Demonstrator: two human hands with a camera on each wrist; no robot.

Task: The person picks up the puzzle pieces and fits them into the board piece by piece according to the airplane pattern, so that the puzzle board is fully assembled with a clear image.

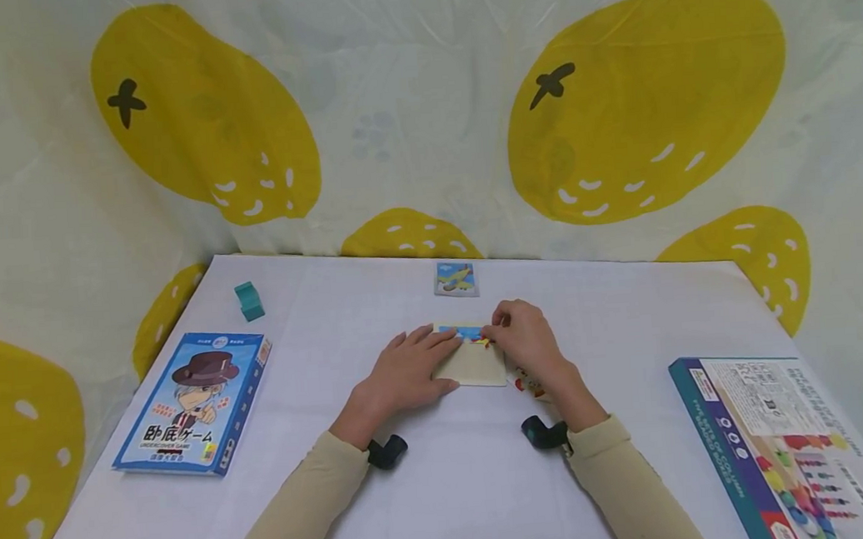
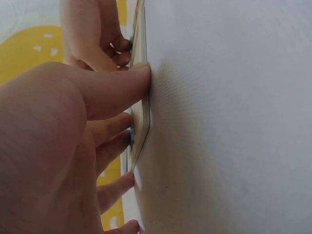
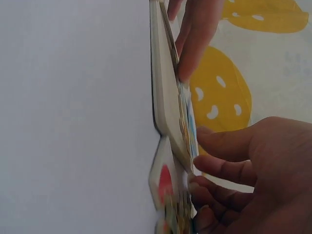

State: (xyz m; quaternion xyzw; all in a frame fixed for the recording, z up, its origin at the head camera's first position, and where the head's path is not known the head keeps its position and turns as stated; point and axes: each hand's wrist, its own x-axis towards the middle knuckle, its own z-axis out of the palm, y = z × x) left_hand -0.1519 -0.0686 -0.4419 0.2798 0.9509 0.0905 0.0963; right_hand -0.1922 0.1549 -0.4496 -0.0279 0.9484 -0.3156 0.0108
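A cream square board [image 1: 479, 368] lies in the middle of the white table, with a strip of blue puzzle pieces [image 1: 466, 331] along its far edge. My left hand [image 1: 408, 370] rests on the board's left side; its fingers are stretched out and touch the strip, and its thumb is at the near edge. At the strip's right end my right hand [image 1: 528, 342] pinches a puzzle piece [image 3: 191, 129] between thumb and forefinger, the other fingers curled. Loose red-patterned pieces [image 1: 530, 382] lie beside the board, partly hidden under the right hand.
Behind the board lies a small airplane picture card [image 1: 455, 279]. A teal block [image 1: 249, 301] sits at the far left, beyond a blue game box [image 1: 193, 403]. At the right edge lies a large boxed bead set [image 1: 789, 445]. A patterned cloth [image 1: 415, 137] hangs behind the table.
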